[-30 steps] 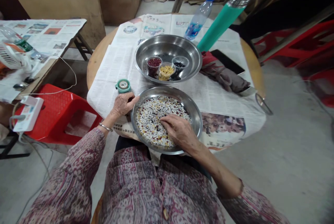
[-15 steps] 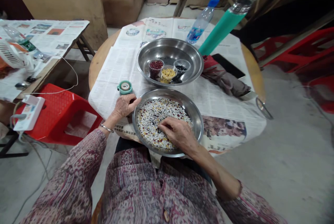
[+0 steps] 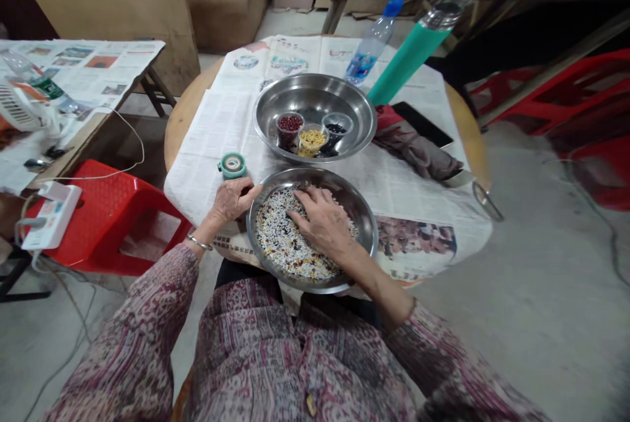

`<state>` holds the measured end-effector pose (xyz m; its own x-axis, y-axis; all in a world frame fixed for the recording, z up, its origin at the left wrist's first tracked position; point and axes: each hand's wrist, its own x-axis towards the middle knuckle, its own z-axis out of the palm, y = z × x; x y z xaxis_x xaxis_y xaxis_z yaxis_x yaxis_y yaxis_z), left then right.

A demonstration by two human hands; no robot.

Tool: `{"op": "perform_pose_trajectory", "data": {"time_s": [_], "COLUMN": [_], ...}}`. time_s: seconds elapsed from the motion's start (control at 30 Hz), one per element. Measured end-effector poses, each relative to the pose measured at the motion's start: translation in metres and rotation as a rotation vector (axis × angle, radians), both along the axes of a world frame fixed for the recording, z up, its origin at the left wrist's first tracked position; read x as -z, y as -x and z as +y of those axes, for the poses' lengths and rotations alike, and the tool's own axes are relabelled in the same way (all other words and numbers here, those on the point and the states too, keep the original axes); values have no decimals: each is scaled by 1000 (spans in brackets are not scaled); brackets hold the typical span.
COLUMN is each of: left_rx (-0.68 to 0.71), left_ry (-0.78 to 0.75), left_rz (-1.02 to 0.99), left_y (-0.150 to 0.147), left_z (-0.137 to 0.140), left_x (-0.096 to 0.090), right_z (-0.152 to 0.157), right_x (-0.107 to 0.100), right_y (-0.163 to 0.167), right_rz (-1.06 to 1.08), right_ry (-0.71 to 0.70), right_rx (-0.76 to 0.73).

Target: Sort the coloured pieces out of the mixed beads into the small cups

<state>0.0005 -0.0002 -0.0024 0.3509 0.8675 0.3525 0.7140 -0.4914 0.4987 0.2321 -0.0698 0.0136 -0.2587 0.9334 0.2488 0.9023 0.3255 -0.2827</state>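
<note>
In front of me a steel basin (image 3: 367,238) holds a spread of mixed white, yellow, dark red and black grains and beans (image 3: 280,232). My left hand (image 3: 232,199) is at the basin's left rim, thumb against the edge and the other fingers curled beside it. Over the mixture lies my right hand (image 3: 322,220), fingers apart and tips touching the grains towards the far side. Behind stands a second steel basin (image 3: 361,104) with three clear cups: one of dark red beans (image 3: 289,126), one of yellow beans (image 3: 312,138), one of black beans (image 3: 336,128).
A green tape roll (image 3: 232,163) is left of my left hand. Toward the back right stand a water bottle (image 3: 371,44) and a green flask (image 3: 413,58); a folded umbrella (image 3: 418,149) and a dark phone (image 3: 422,123) lie nearby. Newspaper (image 3: 207,126) covers the round table.
My right hand has moved from the middle of the near basin towards its far side, its pinched fingers now spread over the grains. The left hand stays at the rim.
</note>
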Motion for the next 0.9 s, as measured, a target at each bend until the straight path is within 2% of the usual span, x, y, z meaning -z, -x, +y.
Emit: {"op": "perform_pose_trajectory", "data": {"time_s": [0.07, 0.13, 0.23, 0.3, 0.37, 0.5, 0.6, 0.77, 0.9], "left_rx": [2, 3, 0, 0, 0, -6, -5, -20, -26], "left_ry": [-5, -12, -19, -16, -12, -12, -13, -25, 10], "left_rz": [2, 0, 0, 4, 5, 3, 15, 25, 6], "left_y": [0, -1, -1, -1, -1, -1, -1, 1, 3], "left_z": [0, 0, 0, 0, 0, 0, 0, -2, -5], "left_x": [0, 0, 0, 1, 1, 2, 2, 3, 0], "right_z": [1, -4, -18, -26, -30, -24, -13, -1, -7], "right_x": [0, -1, 0, 1, 0, -7, -11, -11, -11], "right_y": [10, 16, 10, -2, -18, -31, -12, 31, 27], "right_rz": [4, 36, 55, 36, 16, 47, 111, 107, 15], "right_ry": [18, 53, 93, 94, 84, 48, 35, 61, 102], "right_rx": [-75, -219, -382, -386, -330, -228, -246, -371, -500]}}
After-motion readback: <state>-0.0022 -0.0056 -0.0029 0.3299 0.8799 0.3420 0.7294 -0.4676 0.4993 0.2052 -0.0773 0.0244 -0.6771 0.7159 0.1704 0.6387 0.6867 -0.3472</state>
